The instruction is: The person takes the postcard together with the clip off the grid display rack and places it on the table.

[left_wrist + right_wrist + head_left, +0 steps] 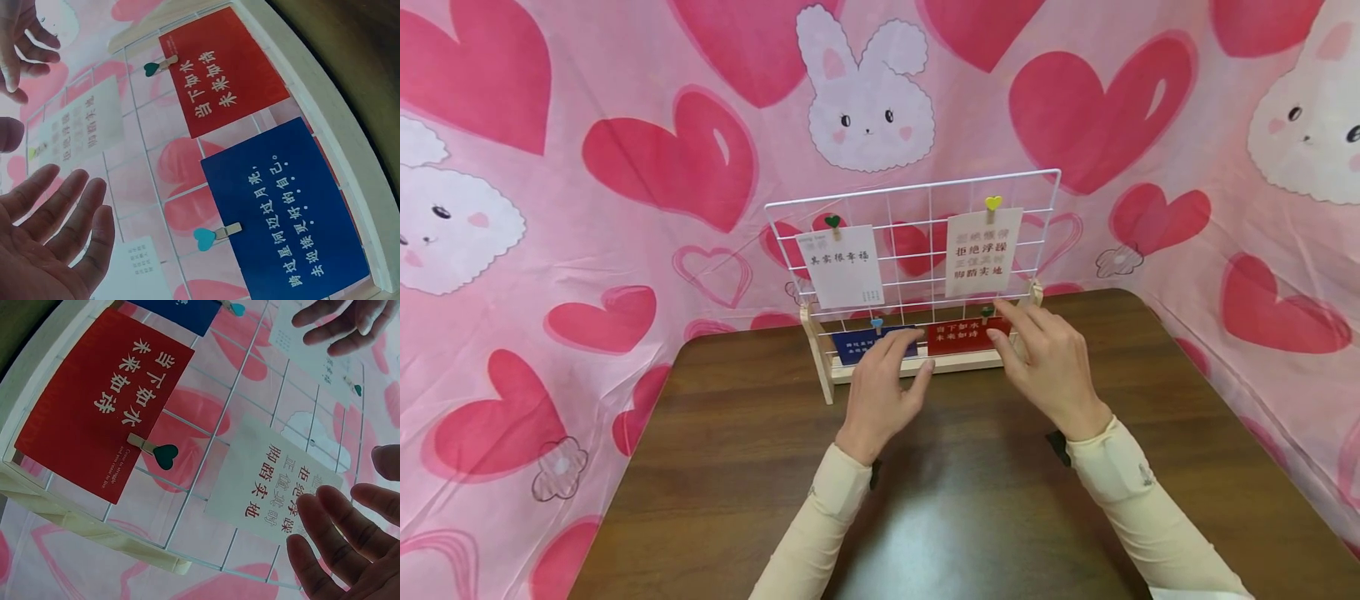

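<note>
A white wire grid [917,200] stands upright in a wooden base [958,363], with several cards clipped to it. My left hand [883,392] is in front of the blue card [281,212], fingers loosely spread and holding nothing. My right hand [1048,358] hovers before the red card [106,400] at the lower right, its fingers also relaxed and apart. Small heart clips hold the cards: a light blue clip [215,236] on the blue card and a dark green clip [156,452] on the red one. Above hang two white cards, the left card [842,267] and the right card [983,250].
The brown wooden table [737,500] bears the rack near its back edge. Behind and beside it hangs a pink cloth [647,50] printed with hearts and rabbits. A green heart clip [832,222] and a yellow heart clip [993,203] top the white cards.
</note>
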`<state>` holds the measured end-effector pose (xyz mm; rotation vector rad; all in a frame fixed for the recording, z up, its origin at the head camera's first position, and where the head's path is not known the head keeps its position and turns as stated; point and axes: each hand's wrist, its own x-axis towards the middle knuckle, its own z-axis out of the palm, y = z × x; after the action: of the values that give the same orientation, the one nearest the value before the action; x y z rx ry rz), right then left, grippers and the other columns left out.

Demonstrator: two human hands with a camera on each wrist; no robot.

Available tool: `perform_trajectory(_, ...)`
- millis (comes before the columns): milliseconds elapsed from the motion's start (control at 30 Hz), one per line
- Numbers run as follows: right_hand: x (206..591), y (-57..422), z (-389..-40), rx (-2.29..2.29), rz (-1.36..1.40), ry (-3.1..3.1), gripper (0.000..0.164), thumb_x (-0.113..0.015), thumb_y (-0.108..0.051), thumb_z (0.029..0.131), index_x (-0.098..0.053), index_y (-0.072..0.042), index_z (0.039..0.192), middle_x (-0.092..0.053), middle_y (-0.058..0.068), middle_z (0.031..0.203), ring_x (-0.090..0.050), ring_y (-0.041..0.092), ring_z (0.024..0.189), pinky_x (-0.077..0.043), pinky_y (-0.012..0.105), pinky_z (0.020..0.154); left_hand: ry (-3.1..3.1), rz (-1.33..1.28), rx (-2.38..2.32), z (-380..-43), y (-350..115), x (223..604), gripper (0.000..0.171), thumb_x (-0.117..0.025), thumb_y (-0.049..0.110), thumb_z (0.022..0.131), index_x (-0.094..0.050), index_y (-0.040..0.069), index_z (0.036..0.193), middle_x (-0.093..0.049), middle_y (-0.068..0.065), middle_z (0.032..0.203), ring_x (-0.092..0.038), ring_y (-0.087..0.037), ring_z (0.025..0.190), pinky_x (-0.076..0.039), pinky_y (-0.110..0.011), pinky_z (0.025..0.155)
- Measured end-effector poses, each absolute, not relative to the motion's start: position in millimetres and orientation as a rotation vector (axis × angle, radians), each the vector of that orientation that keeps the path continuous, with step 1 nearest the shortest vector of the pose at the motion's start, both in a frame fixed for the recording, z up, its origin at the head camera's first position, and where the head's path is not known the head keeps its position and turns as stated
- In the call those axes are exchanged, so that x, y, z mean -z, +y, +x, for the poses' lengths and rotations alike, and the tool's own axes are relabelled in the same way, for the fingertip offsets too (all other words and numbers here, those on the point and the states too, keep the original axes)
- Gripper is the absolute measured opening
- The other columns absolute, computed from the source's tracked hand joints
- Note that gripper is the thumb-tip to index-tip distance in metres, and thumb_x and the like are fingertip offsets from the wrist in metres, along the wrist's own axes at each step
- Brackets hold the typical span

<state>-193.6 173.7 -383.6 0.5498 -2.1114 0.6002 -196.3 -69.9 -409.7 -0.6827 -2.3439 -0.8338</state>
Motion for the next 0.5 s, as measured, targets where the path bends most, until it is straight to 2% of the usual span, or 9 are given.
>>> perform_trajectory(267, 379, 174, -196, -0.601, 0.55, -2.117, 0.04, -0.079, -0.015, 0.088, -0.072, -0.002, 0.126, -0.076, 0.016, 0.099, -0.046, 0.021, 0.064, -0.044, 0.039, 0.056, -2.303, -0.681, 0.852, -201, -64, 404, 0.041, -0.071, 0.03, 0.096, -0.067, 0.01, 0.132, -0.072, -0.006, 0.132, -0.071, -0.023, 0.12, -0.059, -0.04, 0.1)
perform_trajectory(500, 377, 174, -198, -0.606, 0.558, -2.099, 0.042, -0.082, -0.013, 0.086, -0.071, -0.002, 0.126, -0.076, 0.017, 0.103, -0.054, 0.024, 0.066, -0.051, 0.044, 0.059, -2.292, -0.62, 0.887, -203, -59, 397, 0.041, -0.071, 0.03, 0.097, -0.068, 0.009, 0.132, -0.073, -0.008, 0.129, -0.072, -0.024, 0.117, -0.06, -0.041, 0.099)
